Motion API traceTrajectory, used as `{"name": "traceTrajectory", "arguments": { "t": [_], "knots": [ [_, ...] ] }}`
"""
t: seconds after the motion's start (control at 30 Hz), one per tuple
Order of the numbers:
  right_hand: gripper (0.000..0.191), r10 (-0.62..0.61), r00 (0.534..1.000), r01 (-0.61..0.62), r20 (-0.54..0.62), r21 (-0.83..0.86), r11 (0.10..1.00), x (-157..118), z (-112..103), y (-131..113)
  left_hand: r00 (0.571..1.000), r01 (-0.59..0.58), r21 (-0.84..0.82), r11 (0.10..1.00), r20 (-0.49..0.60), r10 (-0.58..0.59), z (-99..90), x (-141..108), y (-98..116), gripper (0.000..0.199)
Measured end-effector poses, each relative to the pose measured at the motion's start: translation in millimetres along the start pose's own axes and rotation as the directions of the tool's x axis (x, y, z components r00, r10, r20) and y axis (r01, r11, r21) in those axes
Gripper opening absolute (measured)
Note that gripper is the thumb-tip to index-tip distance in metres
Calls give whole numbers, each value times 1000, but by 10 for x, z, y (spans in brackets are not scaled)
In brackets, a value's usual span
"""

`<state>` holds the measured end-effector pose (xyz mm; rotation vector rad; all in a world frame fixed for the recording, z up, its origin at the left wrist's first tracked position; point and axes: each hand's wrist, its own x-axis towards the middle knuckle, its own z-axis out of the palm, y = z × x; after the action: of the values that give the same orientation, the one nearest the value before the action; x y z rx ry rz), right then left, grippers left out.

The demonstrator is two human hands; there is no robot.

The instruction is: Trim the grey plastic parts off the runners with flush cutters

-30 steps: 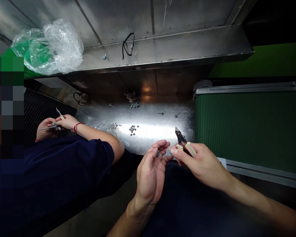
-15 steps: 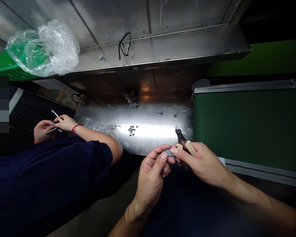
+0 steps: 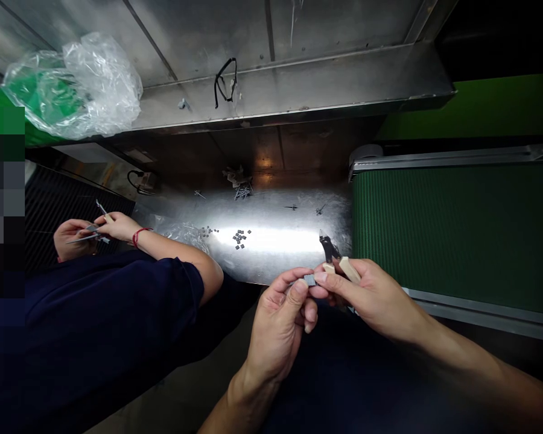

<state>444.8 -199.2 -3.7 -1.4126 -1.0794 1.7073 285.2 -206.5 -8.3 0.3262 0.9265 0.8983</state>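
Observation:
Between thumb and fingers of my left hand (image 3: 283, 319) is a small grey piece (image 3: 309, 280). My right hand (image 3: 366, 295) is wrapped round the pale handles of the cutters (image 3: 328, 247), whose dark jaws point up and away from me. The right thumb and fingertips meet the right side of the grey piece. Beyond my hands, on the shiny metal table (image 3: 276, 259), lie a group of small dark squares (image 3: 241, 237) and a group of smaller bits (image 3: 208, 230). A pile of grey sticks (image 3: 243, 191) lies farther back.
At the left a co-worker's hands (image 3: 117, 228) hold a tool and grey parts. A green ribbed belt (image 3: 452, 235) runs at the right. Glasses (image 3: 226, 81) and a clear plastic bag (image 3: 102, 87) rest on the metal shelf (image 3: 344, 78).
The grey piece has turned slightly between my fingers, and my left lower fingers have shifted. The co-worker's left hand has moved slightly left. The whole view has shifted a little.

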Motion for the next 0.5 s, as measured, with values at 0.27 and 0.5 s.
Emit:
{"name": "traceTrajectory", "arguments": {
  "t": [0.27,0.5],
  "knots": [
    [29,-19,998,21,52,-39,999,-15,-27,-53,1000,18,-29,999,-13,-18,10,3,4,21],
    [33,-44,996,54,72,-144,988,-17,-40,-90,999,5,-36,999,-39,-6,-23,34,-36,20]
  ]
}}
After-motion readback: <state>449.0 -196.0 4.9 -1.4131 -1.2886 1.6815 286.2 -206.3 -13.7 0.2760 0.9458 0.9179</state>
